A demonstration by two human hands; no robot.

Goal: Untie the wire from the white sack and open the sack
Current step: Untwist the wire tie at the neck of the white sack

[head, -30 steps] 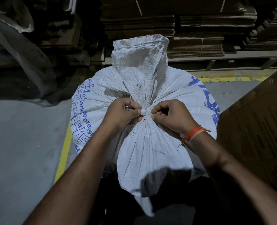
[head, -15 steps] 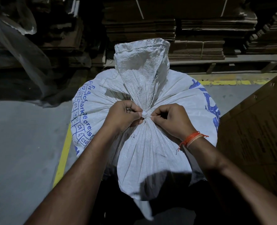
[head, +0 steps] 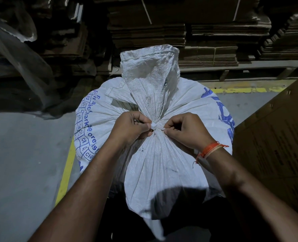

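A full white woven sack (head: pixel 155 165) with blue print stands in front of me, its neck gathered and its loose top (head: pixel 150 72) standing upright behind the tie. A white tie, the wire (head: pixel 154 126), wraps the gathered neck. My left hand (head: pixel 130 127) pinches the tie's knot from the left with thumb and forefinger. My right hand (head: pixel 186 130), with an orange thread band on the wrist, pinches the tie from the right. Both hands rest on the sack's top.
Stacks of flattened cardboard (head: pixel 197 32) fill the shelves behind the sack. A large brown carton (head: pixel 275 137) stands close on the right. Clear plastic sheeting (head: pixel 17 55) hangs at the left. Grey floor with yellow lines (head: pixel 66 172) lies to the left and behind.
The two hands have drawn slightly apart at the neck, showing more of the white tie between them. The sack stays tied.
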